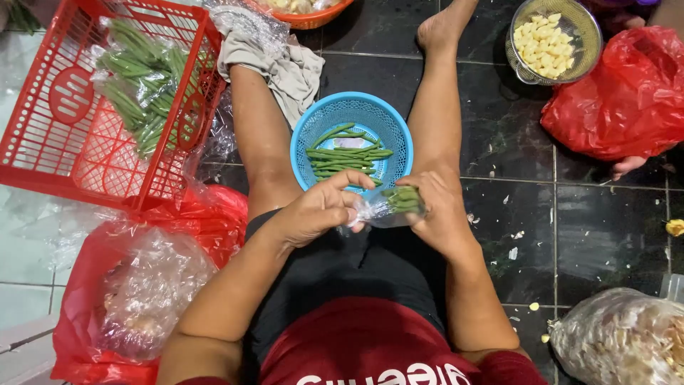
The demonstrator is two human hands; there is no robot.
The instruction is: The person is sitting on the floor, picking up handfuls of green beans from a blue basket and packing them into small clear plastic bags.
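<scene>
My left hand point(313, 210) pinches the clear plastic wrap at one end of a small bundle of green beans point(401, 200), and my right hand point(442, 214) is closed around the other end, above my lap. Just beyond my hands, between my knees on the dark tiled floor point(605, 235), sits a blue plastic colander point(395, 132) with loose green beans point(345, 158) lying in it. At the floor's left edge a red crate point(43, 150) holds more wrapped bean packets point(139, 78). Toward the far right corner stand a metal strainer of pale peeled cloves point(547, 39) and a red plastic bag point(627, 100).
</scene>
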